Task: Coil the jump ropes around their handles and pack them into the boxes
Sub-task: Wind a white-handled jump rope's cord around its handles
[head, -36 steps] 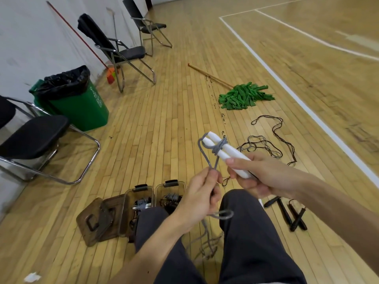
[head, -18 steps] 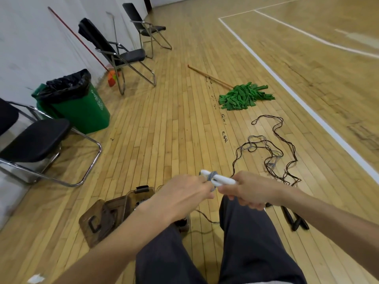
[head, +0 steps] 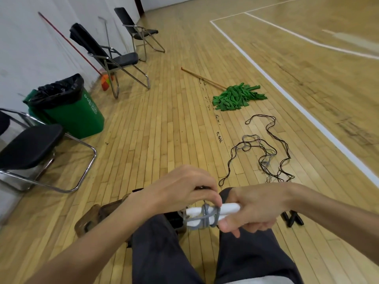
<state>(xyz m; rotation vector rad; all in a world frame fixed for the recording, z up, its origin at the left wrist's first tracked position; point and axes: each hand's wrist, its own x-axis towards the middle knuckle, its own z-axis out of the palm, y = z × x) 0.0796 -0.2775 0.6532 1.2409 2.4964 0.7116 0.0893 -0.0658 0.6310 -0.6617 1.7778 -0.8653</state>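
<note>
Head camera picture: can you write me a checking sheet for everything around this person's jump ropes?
Surface: pale wooden plank floor, white painted lines.
Job's things: white plastic handles wrapped in thin grey rope; brown see-through boxes partly hidden; dark loose ropes tangled on floor; black handles beside right leg.
Clutter: green strip mop lying flat.
Hands: left hand pinches the grey rope; right hand grips the white handles.
Cables: nothing seen.
Surroundings: green bin with black liner, black folding chairs, white wall.

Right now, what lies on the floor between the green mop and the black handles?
A loose tangle of black and grey ropes, seen in the head view.
</note>
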